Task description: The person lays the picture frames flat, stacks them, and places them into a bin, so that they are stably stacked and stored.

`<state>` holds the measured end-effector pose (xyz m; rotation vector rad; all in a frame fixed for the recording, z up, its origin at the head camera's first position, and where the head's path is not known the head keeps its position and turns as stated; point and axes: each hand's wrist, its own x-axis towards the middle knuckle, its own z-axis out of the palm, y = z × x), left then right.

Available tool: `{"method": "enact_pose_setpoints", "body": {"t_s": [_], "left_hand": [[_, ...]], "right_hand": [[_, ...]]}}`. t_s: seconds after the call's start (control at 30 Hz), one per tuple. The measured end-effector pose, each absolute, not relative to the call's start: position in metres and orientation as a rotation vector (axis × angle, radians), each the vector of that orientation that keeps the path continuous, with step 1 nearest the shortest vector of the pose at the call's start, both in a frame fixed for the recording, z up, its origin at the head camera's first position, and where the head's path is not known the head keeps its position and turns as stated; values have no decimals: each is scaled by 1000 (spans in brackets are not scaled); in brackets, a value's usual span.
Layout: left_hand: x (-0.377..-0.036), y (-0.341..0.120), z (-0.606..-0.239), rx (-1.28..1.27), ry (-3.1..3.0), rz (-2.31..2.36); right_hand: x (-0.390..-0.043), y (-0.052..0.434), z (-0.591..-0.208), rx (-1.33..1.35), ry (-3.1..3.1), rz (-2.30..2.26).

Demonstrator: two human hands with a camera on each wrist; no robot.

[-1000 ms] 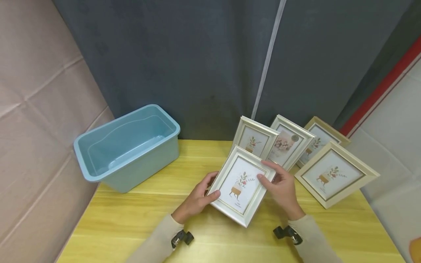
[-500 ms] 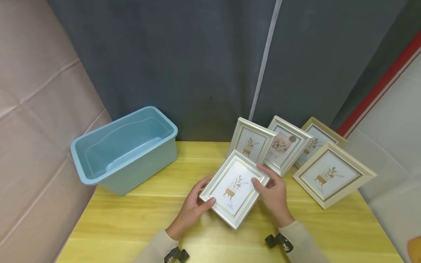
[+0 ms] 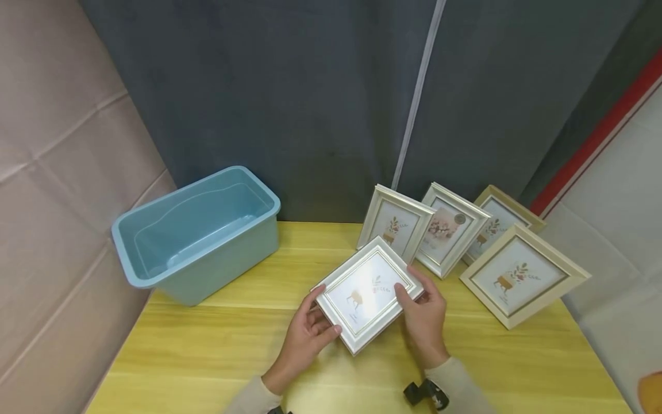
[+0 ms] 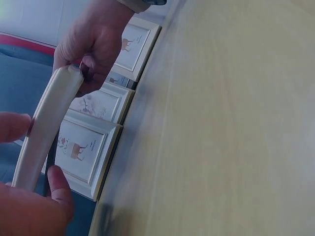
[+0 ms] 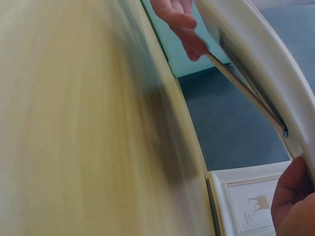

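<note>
Both hands hold a silver-white picture frame (image 3: 364, 293) above the table, its flower-pot print facing up and catching glare. My left hand (image 3: 301, 340) is at its lower left edge; in the right wrist view the left fingers (image 5: 179, 24) are at the free end of the thin stand leg (image 5: 248, 93), which is swung out from the frame's back. My right hand (image 3: 425, 319) grips the right edge, thumb on the front. In the left wrist view the held frame shows edge-on. Just behind it stands another silver-white frame (image 3: 369, 214), partly covered.
To the right, a pink-blossom frame (image 3: 430, 253), a tan frame (image 3: 535, 220) at the back and a cream frame (image 3: 558, 263) stand upright on the wooden table (image 3: 196, 351). A blue plastic bin (image 3: 222, 261) stands at the left. A dark curtain (image 3: 269, 103) hangs behind.
The held frame has come slightly left and now tilts flatter, with glare across its print. The left fingers have shifted along its left edge, and the stand leg shows out. The standing frames stay put.
</note>
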<state>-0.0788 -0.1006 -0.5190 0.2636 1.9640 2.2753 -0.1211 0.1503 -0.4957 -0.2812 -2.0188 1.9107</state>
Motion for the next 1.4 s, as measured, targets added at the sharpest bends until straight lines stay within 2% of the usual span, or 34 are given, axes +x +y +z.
{"method": "enact_pose_setpoints", "body": {"t_s": [0.3, 0.77, 1.07, 1.4], "left_hand": [[-78, -98, -514, 120, 1961, 2290], [-98, -134, -507, 169, 2049, 2177], [-111, -138, -512, 107, 2115, 2127], [-125, -139, -517, 36, 2263, 1838]], "right_hand": [[-116, 158, -506, -264, -2004, 1993], [-118, 175, -507, 140, -2359, 2060], [-123, 188, -508, 291, -2625, 1788], [-130, 190, -511, 191, -2772, 1662]]}}
